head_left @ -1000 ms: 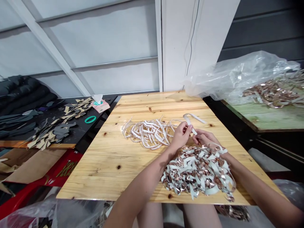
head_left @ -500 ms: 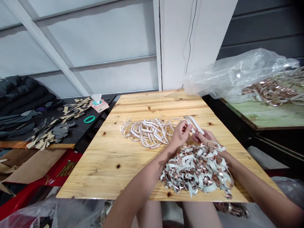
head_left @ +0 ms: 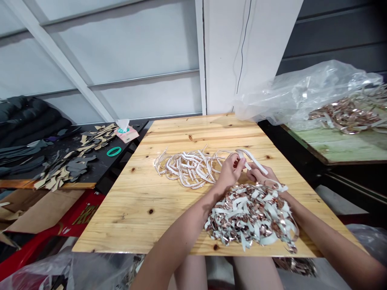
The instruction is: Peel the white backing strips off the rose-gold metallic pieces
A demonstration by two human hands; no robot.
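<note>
A white strip (head_left: 255, 162) arches between my two hands above the wooden table (head_left: 127, 209). My left hand (head_left: 231, 169) pinches one end of it. Close beside, my right hand (head_left: 260, 174) is closed around another part of the strip, its fingertips partly hidden. To the left of my hands lies a loose tangle of pale curved strips (head_left: 193, 167). Under my wrists, near the front edge, sits a dense heap of white and shiny copper-coloured strips (head_left: 250, 213).
On the right, a green-topped table (head_left: 338, 147) holds copper strips and clear plastic (head_left: 305, 94). A dark table (head_left: 102, 161) at left carries scraps, a green ring (head_left: 114, 151) and a tissue pack (head_left: 127, 135). A cardboard box (head_left: 42, 209) stands below it.
My hands have moved slightly apart, my right hand shifting a little to the right. The strip's loop has widened between them.
</note>
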